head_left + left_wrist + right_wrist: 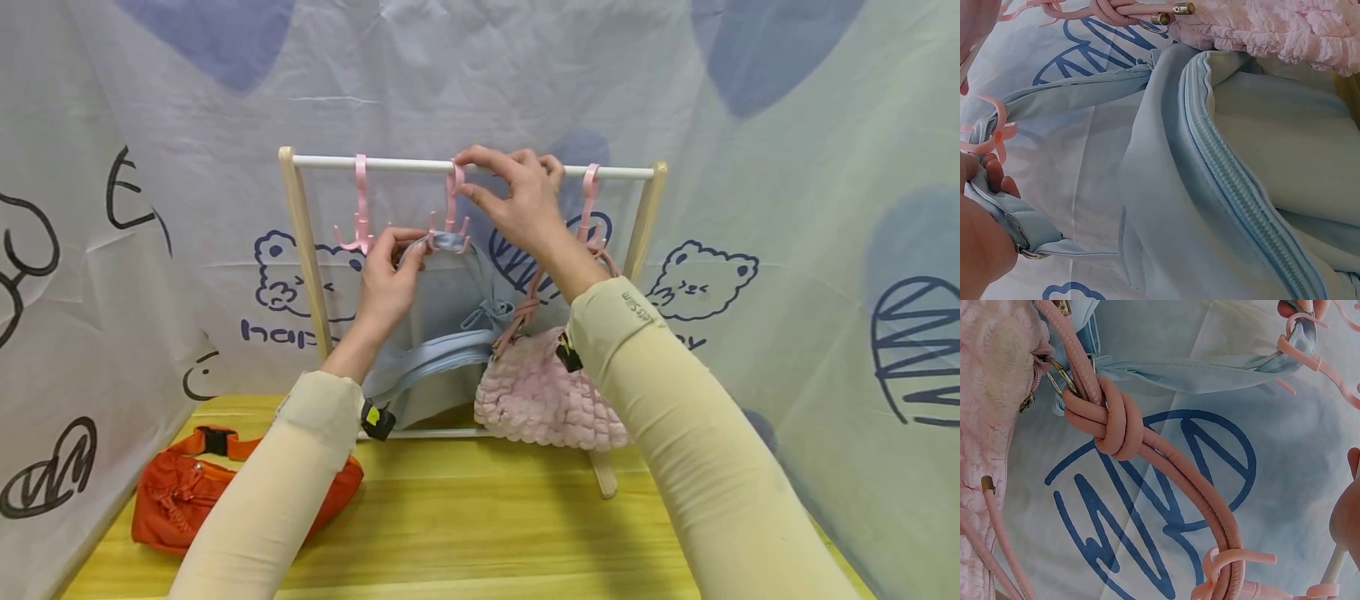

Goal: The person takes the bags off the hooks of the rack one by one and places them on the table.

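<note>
A light blue shoulder bag (420,362) hangs by its strap from the middle pink hook (451,204) on the rack's white rail. My left hand (392,279) pinches the bag's strap (1035,226) just left of that hook's prongs. Up at the rail, my right hand (517,196) holds the top loop of the same hook between thumb and fingers. To the right, a pink quilted bag (547,392) hangs by its knotted strap (1119,419) on the right pink hook (589,204).
Another pink hook (362,204) hangs at the rail's left part. An orange waist bag (176,492) lies on the yellow wood-grain table (465,517) at the left. The rack's wooden leg (602,473) reaches forward on the right. Printed cloth (480,75) surrounds the table.
</note>
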A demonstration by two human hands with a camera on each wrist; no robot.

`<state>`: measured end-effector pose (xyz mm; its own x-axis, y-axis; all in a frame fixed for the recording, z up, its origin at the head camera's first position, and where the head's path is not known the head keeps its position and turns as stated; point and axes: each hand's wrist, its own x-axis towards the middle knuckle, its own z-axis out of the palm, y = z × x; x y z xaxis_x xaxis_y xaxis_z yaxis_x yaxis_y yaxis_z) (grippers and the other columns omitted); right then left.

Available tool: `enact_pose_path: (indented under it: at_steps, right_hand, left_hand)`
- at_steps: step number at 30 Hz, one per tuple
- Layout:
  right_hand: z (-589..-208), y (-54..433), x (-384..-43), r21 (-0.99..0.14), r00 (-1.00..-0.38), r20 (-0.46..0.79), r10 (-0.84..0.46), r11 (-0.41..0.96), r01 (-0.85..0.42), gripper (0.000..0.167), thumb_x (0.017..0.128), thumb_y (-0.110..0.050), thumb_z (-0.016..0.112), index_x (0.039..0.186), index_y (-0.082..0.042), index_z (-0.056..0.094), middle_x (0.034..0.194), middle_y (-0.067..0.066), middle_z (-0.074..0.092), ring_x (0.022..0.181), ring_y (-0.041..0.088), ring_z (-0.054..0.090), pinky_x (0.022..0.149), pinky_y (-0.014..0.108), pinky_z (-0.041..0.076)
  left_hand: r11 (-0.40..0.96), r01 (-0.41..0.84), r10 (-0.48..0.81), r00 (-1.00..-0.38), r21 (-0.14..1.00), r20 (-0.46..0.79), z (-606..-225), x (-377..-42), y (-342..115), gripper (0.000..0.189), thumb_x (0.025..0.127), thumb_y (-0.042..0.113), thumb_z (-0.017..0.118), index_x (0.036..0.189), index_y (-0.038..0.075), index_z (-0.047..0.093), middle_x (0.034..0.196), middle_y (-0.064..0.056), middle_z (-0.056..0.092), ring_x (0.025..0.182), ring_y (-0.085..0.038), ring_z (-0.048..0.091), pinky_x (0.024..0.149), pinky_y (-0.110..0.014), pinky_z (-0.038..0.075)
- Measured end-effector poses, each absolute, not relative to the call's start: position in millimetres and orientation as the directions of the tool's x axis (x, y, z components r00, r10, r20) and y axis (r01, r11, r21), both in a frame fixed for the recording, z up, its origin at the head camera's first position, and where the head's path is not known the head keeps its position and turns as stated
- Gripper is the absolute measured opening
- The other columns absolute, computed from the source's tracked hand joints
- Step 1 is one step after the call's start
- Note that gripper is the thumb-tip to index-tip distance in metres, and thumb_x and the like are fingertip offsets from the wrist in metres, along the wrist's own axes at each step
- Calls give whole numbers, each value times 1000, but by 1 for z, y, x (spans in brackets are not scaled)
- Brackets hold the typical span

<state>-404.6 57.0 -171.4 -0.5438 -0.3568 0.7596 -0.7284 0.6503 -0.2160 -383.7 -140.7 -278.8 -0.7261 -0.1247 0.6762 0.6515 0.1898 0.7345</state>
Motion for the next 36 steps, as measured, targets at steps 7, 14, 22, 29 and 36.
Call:
enact_pose_path:
  at_steps: [7,14,22,29,36]
  right_hand:
    - [-171,57,-404,-215,-544,760,-354,654,-726,35,100,-37,70,134,-28,70,134,-4,69,113,24,49,111,46,17]
    - [-171,57,-404,-217,-544,762,-352,653,-726,34,101,-36,69,133,-28,70,130,-2,70,113,24,49,111,47,17]
    - [-171,55,-404,-217,-545,759,-356,651,-727,35,101,-36,69,135,-27,69,134,-2,68,113,24,49,112,47,16]
    - [-171,57,-404,-224,-553,759,-344,659,-718,34,100,-37,70,133,-28,70,130,-2,70,114,23,49,112,47,16]
    - [-171,55,-405,-222,-559,751,-351,663,-715,35,100,-37,70,135,-29,69,133,-3,69,113,24,49,113,47,16]
  left_hand:
    - [193,655,-139,-719,731,681,-278,-385,-141,20,105,3,60,123,-4,64,109,-23,71,82,-10,58,73,-21,49]
    - [188,663,-126,-715,724,688,-273,-386,-143,20,105,2,58,123,-4,63,109,-23,70,82,-12,58,72,-21,48]
    - [210,645,-127,-728,735,674,-270,-384,-142,21,106,6,59,125,-3,63,111,-21,69,84,-12,58,74,-22,49]
    - [190,632,-121,-744,751,657,-266,-384,-140,23,107,9,58,127,-1,63,112,-17,69,86,-13,58,77,-23,49]
    - [173,642,-146,-733,747,664,-264,-386,-139,21,106,5,59,125,-4,64,110,-20,69,84,-11,58,77,-25,49]
